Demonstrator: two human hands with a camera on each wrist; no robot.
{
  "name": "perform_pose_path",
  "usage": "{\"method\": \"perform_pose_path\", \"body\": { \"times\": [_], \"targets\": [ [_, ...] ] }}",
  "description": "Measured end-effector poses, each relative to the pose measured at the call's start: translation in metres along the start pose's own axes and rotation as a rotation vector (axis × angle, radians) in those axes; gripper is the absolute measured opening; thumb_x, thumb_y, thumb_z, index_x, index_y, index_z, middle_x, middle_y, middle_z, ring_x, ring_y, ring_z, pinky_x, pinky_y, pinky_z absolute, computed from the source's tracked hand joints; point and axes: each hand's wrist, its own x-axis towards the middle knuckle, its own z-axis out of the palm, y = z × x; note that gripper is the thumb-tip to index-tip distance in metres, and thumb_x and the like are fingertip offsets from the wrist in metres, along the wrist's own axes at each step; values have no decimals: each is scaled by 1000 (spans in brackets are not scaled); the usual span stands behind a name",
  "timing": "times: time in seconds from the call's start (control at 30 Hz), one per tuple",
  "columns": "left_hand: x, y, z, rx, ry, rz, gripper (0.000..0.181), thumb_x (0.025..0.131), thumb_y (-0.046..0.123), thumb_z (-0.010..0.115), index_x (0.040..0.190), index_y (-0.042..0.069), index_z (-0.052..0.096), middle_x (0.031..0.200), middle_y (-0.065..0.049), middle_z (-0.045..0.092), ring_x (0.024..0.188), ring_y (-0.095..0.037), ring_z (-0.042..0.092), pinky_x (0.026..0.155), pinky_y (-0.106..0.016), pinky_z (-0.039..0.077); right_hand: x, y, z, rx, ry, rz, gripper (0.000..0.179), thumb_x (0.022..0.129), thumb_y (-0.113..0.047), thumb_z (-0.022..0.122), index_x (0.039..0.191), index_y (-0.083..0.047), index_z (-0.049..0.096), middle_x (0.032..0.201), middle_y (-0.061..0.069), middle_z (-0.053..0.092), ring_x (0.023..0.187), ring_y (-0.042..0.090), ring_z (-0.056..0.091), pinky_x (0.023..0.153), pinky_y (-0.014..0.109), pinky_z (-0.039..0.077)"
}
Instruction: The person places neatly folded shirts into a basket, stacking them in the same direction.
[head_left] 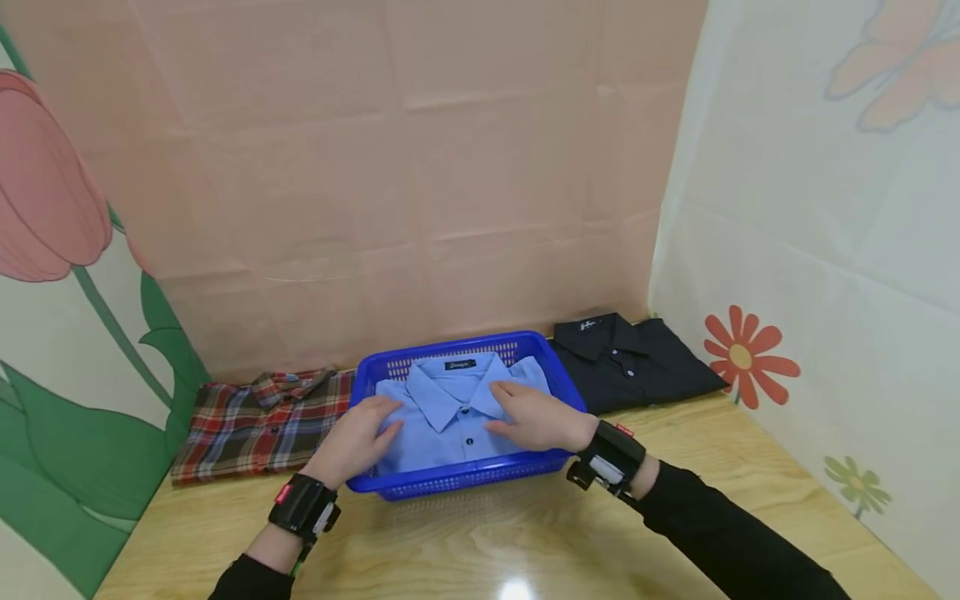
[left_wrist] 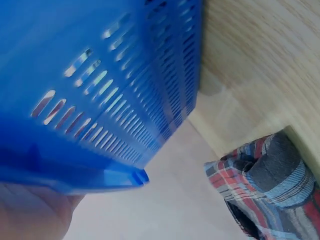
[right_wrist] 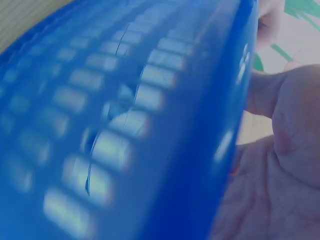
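A folded light blue shirt (head_left: 441, 440) lies collar up inside a blue plastic basket (head_left: 468, 483). Over the basket's left rim reaches my left hand (head_left: 356, 442), its extended fingers on the shirt's left side. From the right, my right hand (head_left: 543, 418) lies across the opposite rim, fingers extended on the shirt near its collar. Neither hand is curled round anything. The left wrist view shows the slotted basket wall (left_wrist: 90, 115) with part of the left hand (left_wrist: 37, 212) below it. In the right wrist view, the right palm (right_wrist: 280, 160) is beside the rim.
A folded plaid shirt (head_left: 258, 437) lies left of the basket, and a folded black shirt (head_left: 652, 371) lies to its right. All stand on a wooden table (head_left: 450, 550). A brown backdrop (head_left: 405, 183) rises behind, with a flowered white wall (head_left: 810, 242) on the right.
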Motion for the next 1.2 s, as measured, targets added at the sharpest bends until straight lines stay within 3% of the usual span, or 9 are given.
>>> {"method": "perform_pose_path", "body": {
  "times": [0.23, 0.5, 0.73, 1.0, 1.2],
  "targets": [
    [-10, -5, -6, -28, 105, 3, 29, 92, 20, 62, 117, 6, 65, 113, -13, 65, 108, -26, 57, 88, -49, 51, 5, -22, 9, 81, 86, -38, 57, 97, -41, 48, 138, 0, 44, 139, 18, 49, 126, 28, 44, 104, 45, 40],
    [-24, -16, -7, -125, 233, -67, 31, 93, 22, 61, 117, 3, 65, 120, -18, 62, 114, -31, 53, 91, -54, 47, 18, -44, 20, 188, 218, -101, 42, 98, -34, 48, 127, -6, 59, 120, 10, 66, 108, 20, 59, 91, 42, 50],
    [-34, -22, -7, -147, 329, -91, 25, 93, 18, 60, 113, 3, 66, 112, -17, 66, 106, -31, 58, 84, -54, 51, 29, -68, 27, 232, 294, -129, 37, 99, -33, 48, 119, -8, 65, 113, 8, 69, 102, 16, 62, 86, 39, 53],
    [-38, -28, -11, -145, 332, -138, 23, 93, 16, 60, 111, 4, 67, 111, -16, 66, 88, -22, 62, 64, -43, 56, 46, -100, 38, 227, 321, -181, 35, 99, -33, 47, 119, -11, 66, 113, 3, 69, 103, 13, 60, 87, 36, 53],
    [-43, -34, -15, -133, 331, -185, 24, 93, 18, 60, 110, 3, 68, 111, -15, 66, 96, -27, 62, 73, -50, 54, 55, -120, 48, 193, 324, -216, 33, 98, -31, 50, 117, -10, 67, 111, 2, 70, 103, 11, 60, 85, 33, 54]
  ]
}}
